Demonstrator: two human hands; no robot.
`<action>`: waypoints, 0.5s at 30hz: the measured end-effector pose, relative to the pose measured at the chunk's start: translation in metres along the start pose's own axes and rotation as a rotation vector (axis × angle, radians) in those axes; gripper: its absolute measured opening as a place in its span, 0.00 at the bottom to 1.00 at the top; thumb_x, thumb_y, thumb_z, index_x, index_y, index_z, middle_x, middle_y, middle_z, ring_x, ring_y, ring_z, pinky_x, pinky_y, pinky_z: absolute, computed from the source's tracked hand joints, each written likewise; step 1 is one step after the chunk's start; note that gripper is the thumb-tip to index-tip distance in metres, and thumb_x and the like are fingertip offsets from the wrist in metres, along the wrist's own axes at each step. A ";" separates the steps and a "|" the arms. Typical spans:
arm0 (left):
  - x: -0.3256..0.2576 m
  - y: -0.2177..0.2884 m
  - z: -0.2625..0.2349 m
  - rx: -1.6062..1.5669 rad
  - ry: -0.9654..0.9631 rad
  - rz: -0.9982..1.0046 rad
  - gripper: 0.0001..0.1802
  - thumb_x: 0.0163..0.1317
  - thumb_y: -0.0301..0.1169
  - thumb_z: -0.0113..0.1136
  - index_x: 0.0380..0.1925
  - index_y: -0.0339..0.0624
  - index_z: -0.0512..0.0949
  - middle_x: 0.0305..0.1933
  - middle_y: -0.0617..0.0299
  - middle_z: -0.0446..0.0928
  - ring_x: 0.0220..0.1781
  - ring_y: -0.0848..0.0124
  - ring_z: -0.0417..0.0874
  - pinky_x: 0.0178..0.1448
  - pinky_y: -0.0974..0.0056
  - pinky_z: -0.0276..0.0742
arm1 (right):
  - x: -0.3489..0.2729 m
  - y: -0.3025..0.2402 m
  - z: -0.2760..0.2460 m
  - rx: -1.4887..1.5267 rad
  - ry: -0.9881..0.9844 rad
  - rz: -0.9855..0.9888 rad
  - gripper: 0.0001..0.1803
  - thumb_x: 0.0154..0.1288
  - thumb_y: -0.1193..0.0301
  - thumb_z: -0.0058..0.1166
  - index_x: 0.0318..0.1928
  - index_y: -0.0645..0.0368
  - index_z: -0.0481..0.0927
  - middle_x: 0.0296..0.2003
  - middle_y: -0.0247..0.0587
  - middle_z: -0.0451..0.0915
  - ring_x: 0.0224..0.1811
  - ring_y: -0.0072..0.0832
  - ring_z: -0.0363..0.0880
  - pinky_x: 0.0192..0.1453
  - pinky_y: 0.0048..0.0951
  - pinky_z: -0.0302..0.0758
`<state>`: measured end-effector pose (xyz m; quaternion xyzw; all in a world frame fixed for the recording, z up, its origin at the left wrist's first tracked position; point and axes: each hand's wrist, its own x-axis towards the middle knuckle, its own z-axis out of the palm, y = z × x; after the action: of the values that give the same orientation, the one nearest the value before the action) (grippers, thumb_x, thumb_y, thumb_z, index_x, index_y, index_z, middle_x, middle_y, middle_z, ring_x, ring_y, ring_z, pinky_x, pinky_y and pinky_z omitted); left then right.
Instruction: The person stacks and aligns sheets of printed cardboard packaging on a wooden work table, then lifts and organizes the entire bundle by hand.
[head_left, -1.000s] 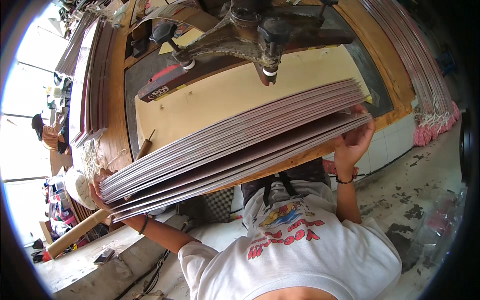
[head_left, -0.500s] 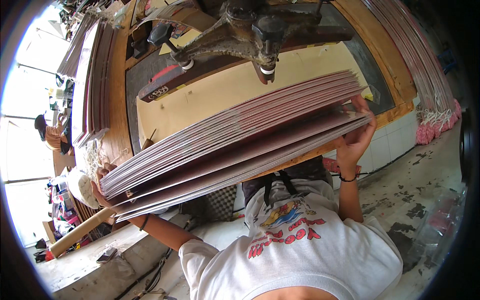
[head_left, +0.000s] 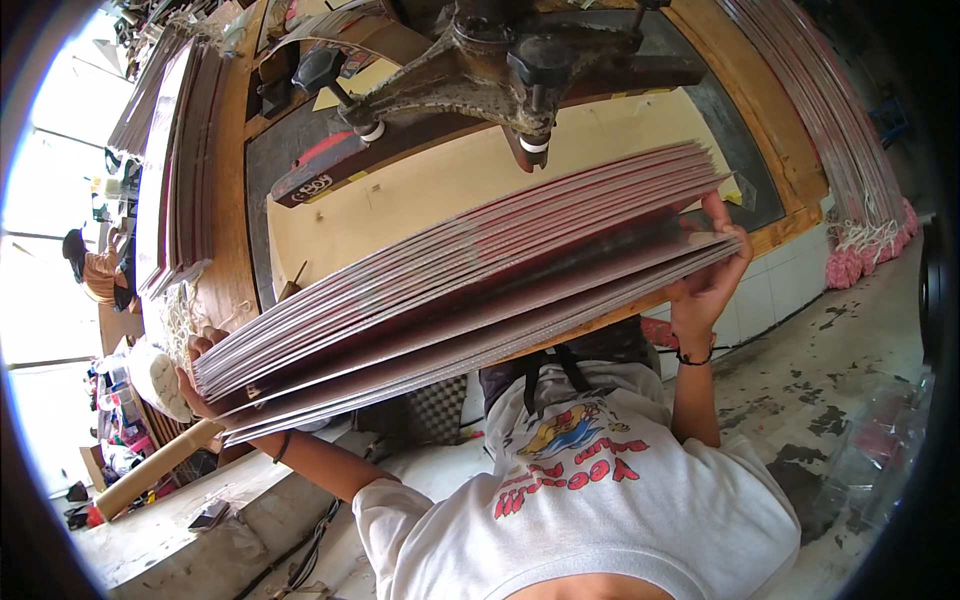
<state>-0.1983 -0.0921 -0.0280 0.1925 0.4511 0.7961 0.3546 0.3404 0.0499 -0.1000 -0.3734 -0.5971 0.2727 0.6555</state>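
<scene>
Both hands, left [head_left: 200, 385] & right [head_left: 712, 270], clamped opposite ends of the sheet stack [head_left: 470, 290] above the table [head_left: 230, 290]; best kept level w/ edges squared.

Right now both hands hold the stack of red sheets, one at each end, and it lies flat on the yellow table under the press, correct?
Not quite. The head view shows the left hand and right hand gripping the stack of red sheets at its ends, but it is lifted and tilted above the yellow table, not lying flat under the press.
</scene>
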 end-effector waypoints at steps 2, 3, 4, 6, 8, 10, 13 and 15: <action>0.003 -0.001 -0.007 -0.011 -0.074 -0.010 0.26 0.68 0.54 0.49 0.44 0.39 0.69 0.43 0.54 0.66 0.49 0.64 0.69 0.56 0.56 0.69 | 0.002 0.000 0.000 0.001 -0.004 -0.014 0.50 0.57 0.52 0.75 0.69 0.49 0.55 0.75 0.64 0.56 0.72 0.42 0.66 0.70 0.41 0.70; 0.003 0.001 -0.007 -0.014 -0.110 -0.011 0.26 0.68 0.54 0.49 0.44 0.39 0.69 0.43 0.54 0.66 0.49 0.64 0.69 0.56 0.56 0.69 | 0.003 -0.001 0.001 0.000 -0.011 -0.023 0.50 0.57 0.52 0.75 0.69 0.49 0.54 0.75 0.65 0.55 0.73 0.42 0.64 0.71 0.42 0.69; 0.002 0.001 -0.006 -0.009 -0.078 -0.002 0.26 0.68 0.54 0.50 0.44 0.39 0.69 0.44 0.54 0.66 0.49 0.64 0.68 0.56 0.56 0.69 | 0.005 -0.001 0.001 -0.001 -0.018 -0.032 0.50 0.57 0.51 0.75 0.69 0.49 0.54 0.75 0.65 0.54 0.74 0.42 0.63 0.71 0.42 0.69; -0.001 0.002 -0.003 -0.002 -0.014 0.015 0.27 0.67 0.54 0.50 0.45 0.39 0.69 0.44 0.54 0.66 0.49 0.64 0.68 0.57 0.56 0.69 | 0.006 -0.002 0.001 -0.004 -0.030 -0.043 0.49 0.58 0.51 0.74 0.69 0.49 0.54 0.76 0.65 0.52 0.76 0.44 0.60 0.71 0.43 0.68; 0.020 0.006 -0.057 -0.159 -0.529 -0.086 0.33 0.72 0.55 0.45 0.58 0.33 0.72 0.61 0.47 0.72 0.66 0.54 0.70 0.71 0.44 0.66 | 0.007 -0.003 0.001 -0.006 -0.042 -0.048 0.48 0.59 0.51 0.73 0.69 0.49 0.54 0.77 0.66 0.50 0.78 0.45 0.57 0.72 0.44 0.68; 0.023 0.005 -0.054 -0.176 -0.627 -0.095 0.33 0.72 0.55 0.45 0.58 0.33 0.71 0.60 0.47 0.72 0.66 0.55 0.70 0.72 0.43 0.65 | 0.006 -0.001 0.000 -0.029 -0.034 -0.077 0.48 0.59 0.50 0.73 0.68 0.49 0.54 0.77 0.66 0.49 0.78 0.46 0.56 0.72 0.44 0.68; 0.023 0.003 -0.054 -0.241 -0.650 -0.132 0.33 0.72 0.54 0.45 0.59 0.33 0.69 0.61 0.46 0.70 0.68 0.55 0.67 0.75 0.42 0.59 | 0.006 0.002 -0.001 -0.040 -0.029 -0.105 0.48 0.58 0.50 0.73 0.68 0.49 0.55 0.77 0.66 0.49 0.78 0.48 0.56 0.71 0.44 0.69; 0.025 0.004 -0.058 -0.227 -0.642 -0.135 0.33 0.71 0.54 0.46 0.58 0.33 0.68 0.62 0.45 0.68 0.68 0.55 0.66 0.75 0.42 0.59 | 0.006 0.002 0.000 -0.039 -0.027 -0.106 0.48 0.58 0.49 0.73 0.68 0.49 0.55 0.77 0.65 0.49 0.78 0.48 0.56 0.71 0.44 0.69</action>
<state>-0.2535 -0.1091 -0.0550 0.3620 0.2369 0.7148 0.5494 0.3416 0.0560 -0.0980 -0.3503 -0.6300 0.2309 0.6535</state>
